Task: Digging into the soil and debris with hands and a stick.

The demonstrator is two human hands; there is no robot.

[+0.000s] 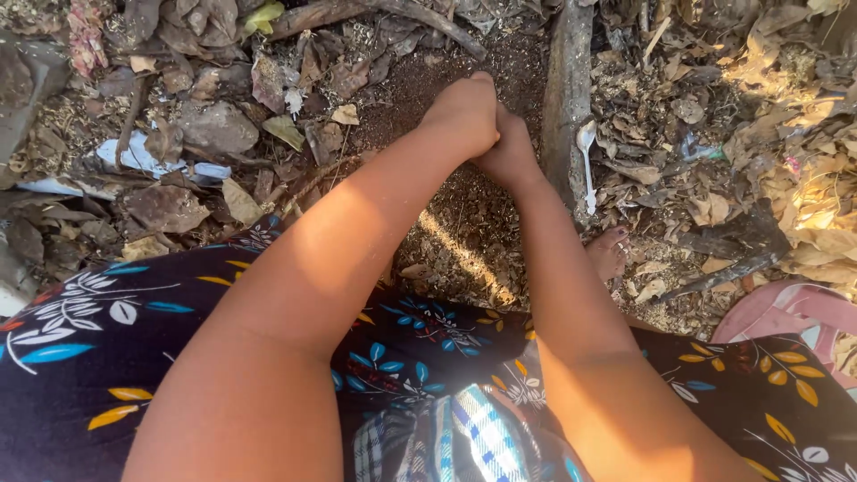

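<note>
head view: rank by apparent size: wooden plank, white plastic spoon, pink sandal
1. wooden plank
2. pink sandal, cut by the frame edge and nearer the camera, so its place against the plank is unsure
3. white plastic spoon

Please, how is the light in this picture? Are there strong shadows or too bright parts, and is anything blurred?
Head view: hard sunlight from the right washes out the dry leaves; a bright streak crosses the soil. The left hand and right hand, pressed together, lie in shade. The near forearms look large and slightly soft; the white plastic spoon is sharp.
</note>
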